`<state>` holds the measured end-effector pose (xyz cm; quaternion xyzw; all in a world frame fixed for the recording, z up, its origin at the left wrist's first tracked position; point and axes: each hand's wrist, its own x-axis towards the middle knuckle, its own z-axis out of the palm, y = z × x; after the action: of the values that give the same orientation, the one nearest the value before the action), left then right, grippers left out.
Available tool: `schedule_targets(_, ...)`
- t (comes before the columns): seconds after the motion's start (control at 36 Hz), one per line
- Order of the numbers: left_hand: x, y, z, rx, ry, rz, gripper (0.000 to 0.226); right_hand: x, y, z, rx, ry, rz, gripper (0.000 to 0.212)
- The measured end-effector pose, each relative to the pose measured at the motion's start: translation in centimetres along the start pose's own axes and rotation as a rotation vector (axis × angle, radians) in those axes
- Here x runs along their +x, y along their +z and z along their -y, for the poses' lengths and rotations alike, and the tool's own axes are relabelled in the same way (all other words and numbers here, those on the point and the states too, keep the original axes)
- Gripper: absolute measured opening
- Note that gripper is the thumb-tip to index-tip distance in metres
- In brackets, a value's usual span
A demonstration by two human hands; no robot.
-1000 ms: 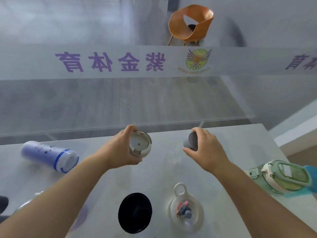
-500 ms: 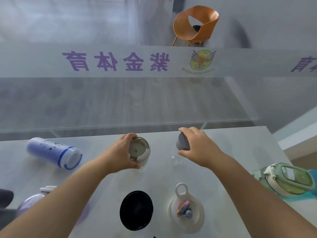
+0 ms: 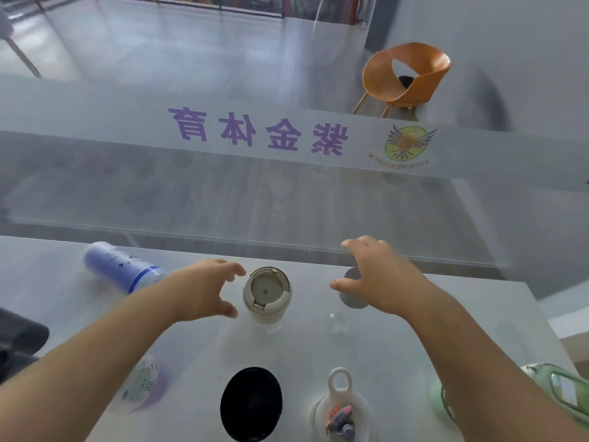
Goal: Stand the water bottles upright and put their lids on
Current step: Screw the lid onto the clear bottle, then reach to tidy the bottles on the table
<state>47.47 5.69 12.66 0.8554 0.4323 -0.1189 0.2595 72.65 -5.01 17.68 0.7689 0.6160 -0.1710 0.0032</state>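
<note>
table [image 3: 414, 346]: glossy, smooth | black lid [image 3: 251, 403]: matt | chair [image 3: 406, 76]: smooth wood

2 hands, fingers apart — left hand [image 3: 204, 288] beside an upright white bottle [image 3: 267, 293], right hand [image 3: 379, 279] over a grey cylinder [image 3: 353, 303]

Two bare arms reach forward from the bottom of the view, both hands open.

The left forearm [image 3: 95, 355] rises from the lower left corner toward the centre. The left hand [image 3: 204, 288] is turned on its side, with its fingers [image 3: 234, 270] curved above and the thumb below, forming a wide C that opens to the right. The right forearm [image 3: 478, 362] comes in from the lower right corner, angled up and left. The right hand [image 3: 382, 279] is palm down, its back toward the camera, fingers loosely spread and pointing forward and left, thumb stretched out to the left. The hands are apart, with the right hand slightly farther forward.
</note>
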Motion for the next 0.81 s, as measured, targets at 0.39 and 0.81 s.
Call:
schedule_targets(0.39, -4.3, -4.5, 8.7, 0.33, -0.157, -0.019, 0.043, 3.6, -3.2, 9.9, -0.185, -0.229, 0.126, 0.054)
schedule_targets(0.81, 0.9, -1.9, 19.6, 0.557, 0.085, 0.161, 0.042, 6.7, 1.3, 21.2, -0.257, -0.224, 0.22, 0.053)
